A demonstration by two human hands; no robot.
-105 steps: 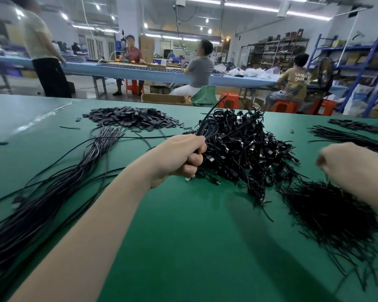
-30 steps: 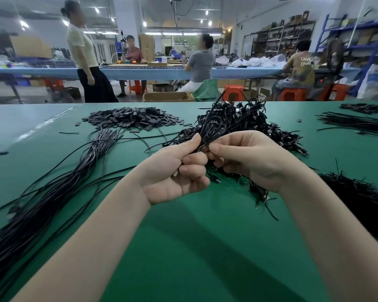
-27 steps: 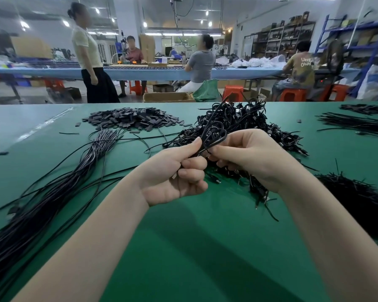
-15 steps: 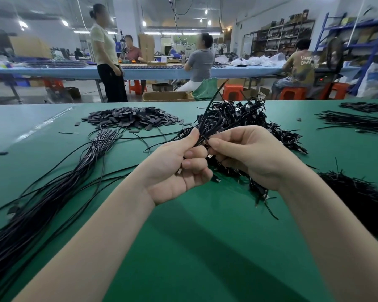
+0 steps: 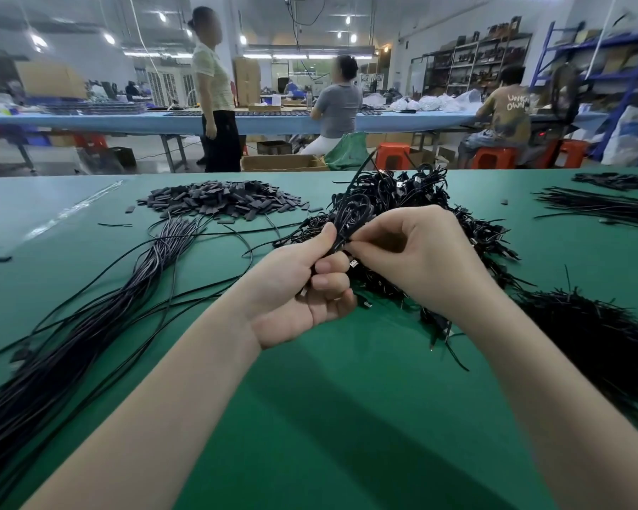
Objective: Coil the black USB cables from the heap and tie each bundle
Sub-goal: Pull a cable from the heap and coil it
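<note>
Black coil [image 5: 352, 215] sits mid-table, pinched by the left hand [image 5: 302, 288]; the right hand [image 5: 417, 259], back from the ties [image 5: 604, 336], now pinches its neck. Tying looks close; the heap [image 5: 126, 307] waits left.

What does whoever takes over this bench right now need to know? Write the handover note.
Left hand: grips a coiled black cable bundle, raised above the table.
Right hand: pinches at the same bundle beside the left thumb; whether the tie is closed cannot be told.
Loose cables lie on the left, the heap of finished bundles behind the hands, black ties on the right.
Left to do: finish this tie, then coil the remaining loose cables.
</note>
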